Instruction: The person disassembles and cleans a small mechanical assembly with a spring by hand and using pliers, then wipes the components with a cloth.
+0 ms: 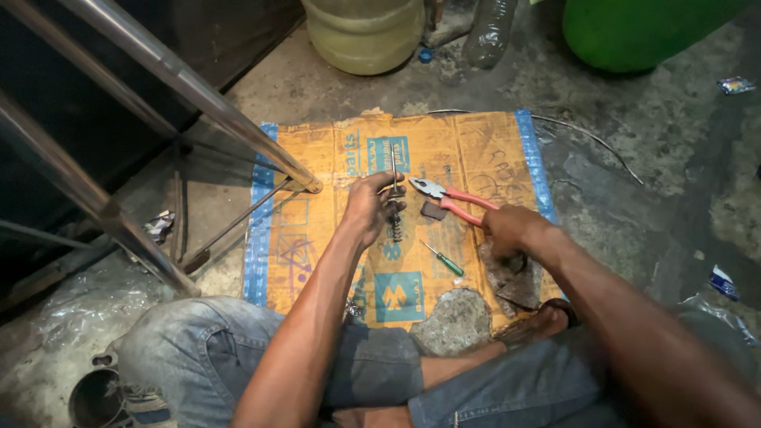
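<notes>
My left hand [369,208] grips a thin metal rod [394,162] that stands upright on a flattened yellow cardboard sheet [317,230], with a small coil spring [395,226] on its lower part. My right hand [511,228] holds red-handled pliers [452,198] by the handles. The pliers' jaws point left, close to the rod, just right of my left hand. A small dark flat piece [433,210] lies under the pliers. A green-handled screwdriver [444,260] lies on the cardboard between my hands.
Shiny metal tubes [190,87] slant across the left. A yellowish jug [365,32] and a green container [634,32] stand at the back. A metal cylinder part [95,396] lies by my left knee. A wire [587,139] curves over the concrete floor, right.
</notes>
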